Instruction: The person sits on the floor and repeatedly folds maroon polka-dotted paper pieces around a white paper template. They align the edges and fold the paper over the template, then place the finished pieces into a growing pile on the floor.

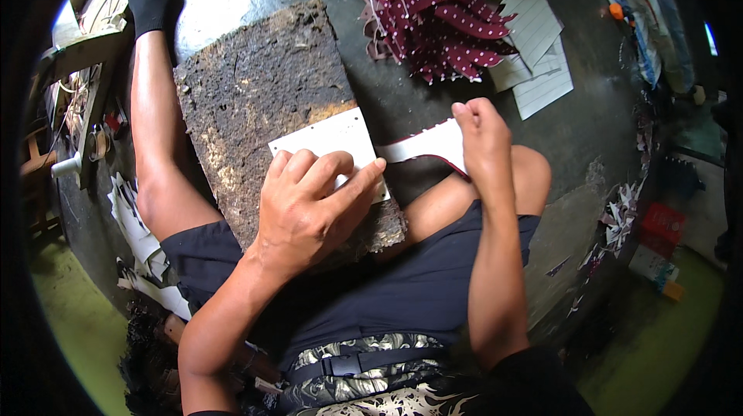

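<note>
My left hand [306,203] presses down on a flat white plate [329,134] with small holes near its edges. Its fingers are bent onto the plate, and the thumb reaches to the right edge. Beneath lies a thick, rough, dark board [255,79], across my lap. From the plate's right edge runs a fabric strip [429,147], white on its upper face with a dark red border, narrow at the plate and widening to the right. My right hand [486,141] is closed around the wide end, above my right knee. What lies under my left palm is hidden.
A heap of maroon, white-dotted fabric strips [437,17] lies beyond the board on the dark floor, beside lined paper sheets [534,79]. White scraps [139,230] lie at left near a wooden frame [93,122]. A striped sack [646,13] stands far right, with more scraps [619,215] nearer.
</note>
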The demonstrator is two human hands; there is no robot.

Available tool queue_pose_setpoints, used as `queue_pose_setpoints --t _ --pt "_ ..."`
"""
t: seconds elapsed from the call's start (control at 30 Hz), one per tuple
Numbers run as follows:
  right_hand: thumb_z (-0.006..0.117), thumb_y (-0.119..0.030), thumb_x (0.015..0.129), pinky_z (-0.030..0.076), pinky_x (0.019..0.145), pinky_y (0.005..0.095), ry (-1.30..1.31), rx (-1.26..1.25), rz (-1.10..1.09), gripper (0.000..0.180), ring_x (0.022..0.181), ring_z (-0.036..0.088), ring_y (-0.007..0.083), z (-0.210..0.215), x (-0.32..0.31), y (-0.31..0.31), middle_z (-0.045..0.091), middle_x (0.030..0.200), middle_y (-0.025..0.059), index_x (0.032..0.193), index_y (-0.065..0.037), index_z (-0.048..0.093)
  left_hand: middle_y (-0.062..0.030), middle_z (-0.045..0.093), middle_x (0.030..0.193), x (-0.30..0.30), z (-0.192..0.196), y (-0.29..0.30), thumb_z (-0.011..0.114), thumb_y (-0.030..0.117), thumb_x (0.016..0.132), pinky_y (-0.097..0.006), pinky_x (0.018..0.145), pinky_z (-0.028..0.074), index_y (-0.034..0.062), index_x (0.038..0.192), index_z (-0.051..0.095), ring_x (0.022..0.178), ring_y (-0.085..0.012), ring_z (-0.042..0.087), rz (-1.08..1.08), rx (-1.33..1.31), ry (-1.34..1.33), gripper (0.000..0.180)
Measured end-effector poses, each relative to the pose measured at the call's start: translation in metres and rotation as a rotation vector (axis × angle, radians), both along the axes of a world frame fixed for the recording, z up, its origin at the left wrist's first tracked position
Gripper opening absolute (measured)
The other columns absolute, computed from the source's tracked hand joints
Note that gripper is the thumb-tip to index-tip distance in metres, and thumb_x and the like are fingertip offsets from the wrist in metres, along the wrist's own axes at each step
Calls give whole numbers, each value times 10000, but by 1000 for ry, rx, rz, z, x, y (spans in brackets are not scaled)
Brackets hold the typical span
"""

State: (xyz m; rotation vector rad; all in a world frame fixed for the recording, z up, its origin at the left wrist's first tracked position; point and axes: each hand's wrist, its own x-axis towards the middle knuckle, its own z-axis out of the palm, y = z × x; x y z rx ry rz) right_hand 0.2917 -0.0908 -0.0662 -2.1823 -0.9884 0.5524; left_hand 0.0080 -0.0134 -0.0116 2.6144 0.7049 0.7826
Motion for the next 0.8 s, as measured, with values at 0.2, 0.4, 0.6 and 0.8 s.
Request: queue_pose_setpoints --t 0.2,0.4,0.6,0.8 --pt "790 -232 1156 506 744 256 -229 512 -47 229 855 575 53 116 61 38 690 929 -52 1080 -20 749 4 686 1047 1 -4 -2 906 173 920 -408 771 473 205 1254 844 883 -203 622 25 15 4 341" --pt "852 -267 1104 598 799 335 -833 1049 -12 219 884 710 151 149 83 106 801 1001 41 1103 -63 774 -7 675 1043 -2 -7 -4 864 202 958 -411 816 515 206 1283 835 930 -215 665 17 -6 14 326" --pt "908 -338 989 498 1169 531 -771 570 483 457 1310 671 411 26 19 105 746 1333 172 1313 -46 771 -16 714 1075 -4 -6 -1 858 199 961 -415 848 530 180 1271 834 978 -225 694 -37 -60 -78 311" --pt "834 -124 1056 499 1230 494 -450 317 371 335 1425 664 395 14 -21 -6 728 1493 196 1367 -18 769 4 778 1054 -87 27 -24 917 96 938 -387 847 507 154 1164 836 925 -208 703 159 -102 -230 247"
